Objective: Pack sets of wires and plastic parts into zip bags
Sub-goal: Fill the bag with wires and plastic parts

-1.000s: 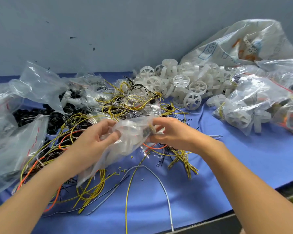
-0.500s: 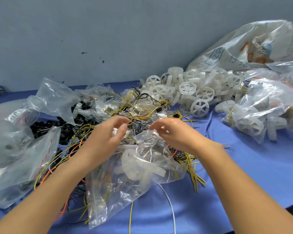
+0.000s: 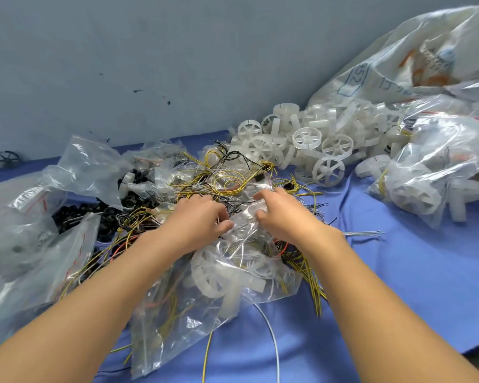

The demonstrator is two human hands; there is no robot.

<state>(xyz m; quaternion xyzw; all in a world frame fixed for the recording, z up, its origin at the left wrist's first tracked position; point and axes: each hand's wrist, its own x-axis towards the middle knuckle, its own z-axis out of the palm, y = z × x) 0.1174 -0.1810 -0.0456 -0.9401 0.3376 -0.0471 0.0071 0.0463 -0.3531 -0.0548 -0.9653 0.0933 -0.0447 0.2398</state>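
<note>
Head view:
Bag (image 3: pixel 205 294): lies on blue cloth (image 3: pixel 398 286), wheel (image 3: pixel 213 275) and wires inside.
Left hand (image 3: pixel 197 225): fingers pinch bag mouth.
Right hand (image 3: pixel 282 217): fingers pinch opposite lip, apparently to close the zip.
Loose wheels (image 3: pixel 310 145): heaped behind.

The zip bag (image 3: pixel 205 294) lay at centre on the table (image 3: pixel 398 286). Loose wheels (image 3: pixel 307 145) sat at one o'clock, wires (image 3: pixel 221 178) at twelve, filled bags (image 3: pixel 432 172) at two.

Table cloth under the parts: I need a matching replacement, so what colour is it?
Plain blue cloth, seen in the head view.
</note>
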